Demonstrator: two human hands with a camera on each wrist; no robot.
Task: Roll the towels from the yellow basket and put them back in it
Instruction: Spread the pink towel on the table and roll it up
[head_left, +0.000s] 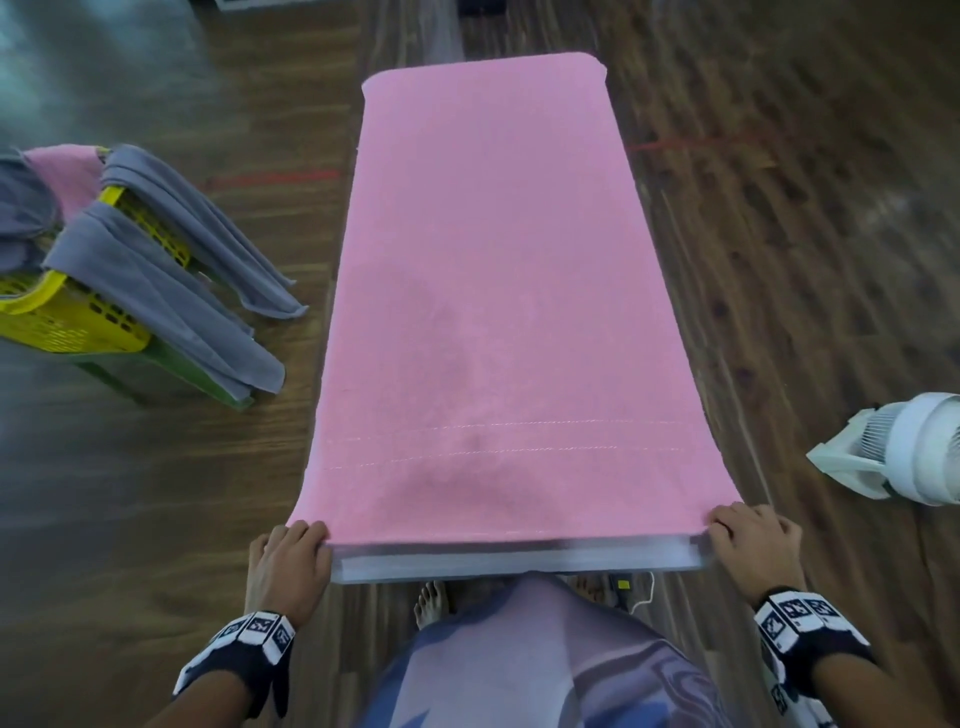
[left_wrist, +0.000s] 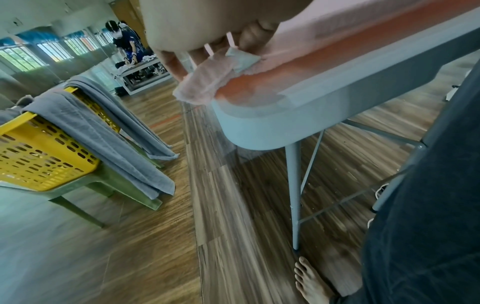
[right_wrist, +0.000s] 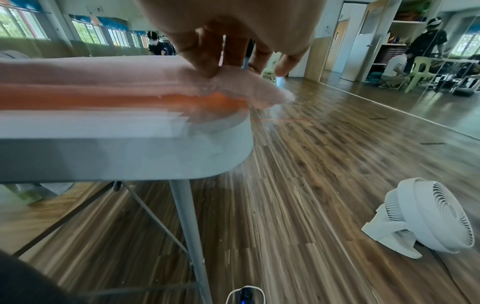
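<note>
A pink towel (head_left: 493, 291) lies spread flat along a narrow grey table (head_left: 519, 564), covering nearly all of its top. My left hand (head_left: 296, 545) pinches the towel's near left corner (left_wrist: 205, 86) at the table edge. My right hand (head_left: 748, 535) pinches the near right corner (right_wrist: 249, 90). The yellow basket (head_left: 67, 317) stands at the left on a green stool (head_left: 171, 369), with grey towels (head_left: 171, 270) draped over its rim and a pink one (head_left: 62, 176) behind.
A white floor fan (head_left: 904, 457) sits on the wooden floor to the right of the table. My bare feet (head_left: 431, 603) stand under the near end. Other people work at tables far off in both wrist views.
</note>
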